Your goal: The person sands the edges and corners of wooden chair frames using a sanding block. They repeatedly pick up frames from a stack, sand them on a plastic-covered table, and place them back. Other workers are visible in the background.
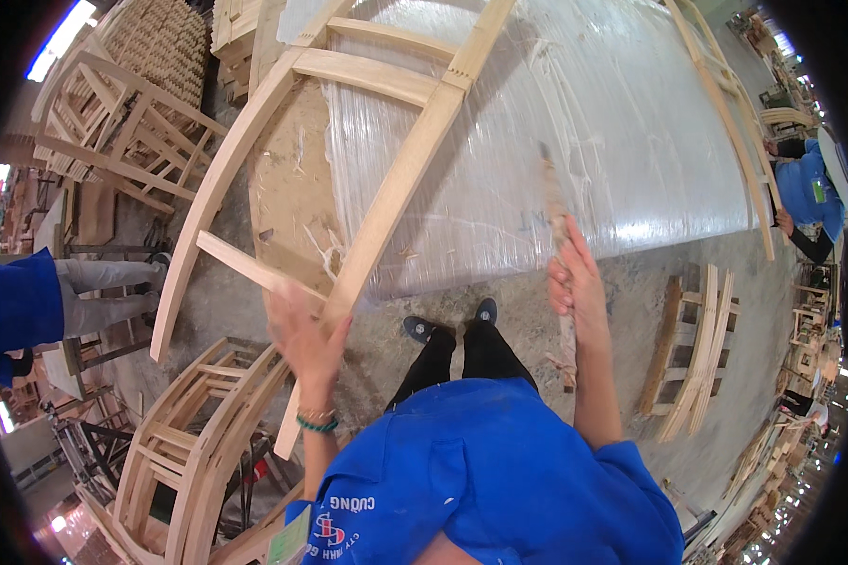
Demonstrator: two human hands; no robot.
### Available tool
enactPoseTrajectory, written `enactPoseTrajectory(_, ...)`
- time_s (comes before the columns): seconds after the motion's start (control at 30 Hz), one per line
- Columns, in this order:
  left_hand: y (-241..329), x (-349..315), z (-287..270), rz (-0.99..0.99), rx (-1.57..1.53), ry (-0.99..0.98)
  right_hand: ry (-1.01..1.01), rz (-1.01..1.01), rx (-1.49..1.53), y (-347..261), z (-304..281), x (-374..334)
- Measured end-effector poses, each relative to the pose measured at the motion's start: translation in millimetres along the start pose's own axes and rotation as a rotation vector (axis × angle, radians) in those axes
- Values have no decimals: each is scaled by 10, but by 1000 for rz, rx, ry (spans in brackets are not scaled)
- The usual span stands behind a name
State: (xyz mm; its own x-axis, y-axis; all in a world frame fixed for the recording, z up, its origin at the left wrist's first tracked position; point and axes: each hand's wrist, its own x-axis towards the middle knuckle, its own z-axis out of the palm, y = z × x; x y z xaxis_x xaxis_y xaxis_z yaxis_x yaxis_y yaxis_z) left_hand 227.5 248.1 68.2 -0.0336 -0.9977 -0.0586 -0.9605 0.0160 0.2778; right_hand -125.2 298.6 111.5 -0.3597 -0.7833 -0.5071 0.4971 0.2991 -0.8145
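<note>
Curving gently, the pale wooden frame [400, 188] has crosspieces [367, 77].

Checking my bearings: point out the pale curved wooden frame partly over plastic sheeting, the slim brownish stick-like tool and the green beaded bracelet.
Pale wooden frame [399, 193]: head view, on its right rail.
Stick-like tool [555, 200]: head view, on its blurred upper shaft.
Green bracelet [318, 427]: head view, on its visible beads.
</note>
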Motion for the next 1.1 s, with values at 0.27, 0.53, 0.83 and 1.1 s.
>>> enactPoseTrajectory(0.27,-602,-421,-112,-247,-531,-586,-43,52,118,82,-339,-197)
enactPoseTrajectory(0.53,1103,-581,772,16,-843,-496,-239,-118,28,-9,12,-265)
enactPoseTrajectory(0.83,2374,-916,2027,162,-1223,-368,-206,-23,156,239,338,41)
enactPoseTrajectory(1.1,2514,-693,1926,139,-1352,-735,-86,-38,178,189,339,428)
